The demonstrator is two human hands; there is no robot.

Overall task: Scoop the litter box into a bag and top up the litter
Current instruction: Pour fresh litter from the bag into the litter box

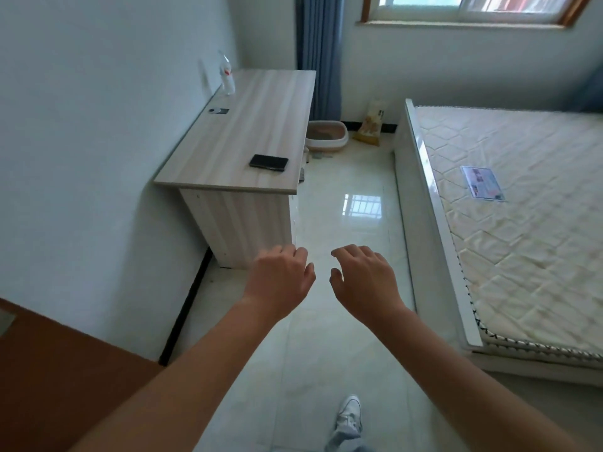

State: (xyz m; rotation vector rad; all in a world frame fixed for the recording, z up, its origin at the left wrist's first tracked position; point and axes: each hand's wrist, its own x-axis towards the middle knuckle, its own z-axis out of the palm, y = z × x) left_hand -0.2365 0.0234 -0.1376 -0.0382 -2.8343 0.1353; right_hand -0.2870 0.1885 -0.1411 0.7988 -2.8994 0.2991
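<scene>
Head view: a bedroom, with the wooden desk (248, 125) against the left-hand wall (98, 125) as the marker for everything below.
Door (49, 370): brown panel at the left edge, nearer the camera than the desk.
Bottle (227, 78): white, upright on the desk's far back corner, by the wall.
Phone (269, 162): dark, lying flat on the desk's near end, close to its front edge.
Left hand (280, 277): held out over the tiled floor (359, 177) just in front of the desk's near corner, palm down, fingers loosely curled, holding nothing.
Litter box (339, 138): pale tray on the floor just past the desk's far end, partly hidden by the desktop.
Right hand (365, 278): beside the left hand, on the side away from the desk, palm down, fingers slack, empty.
Sack (370, 123): yellowish, standing beyond the desk's far end, just beside the litter box; probably the fresh litter, though its print is too small to read.
Mattress (522, 207): bare and quilted, across the floor aisle from the desk.
</scene>
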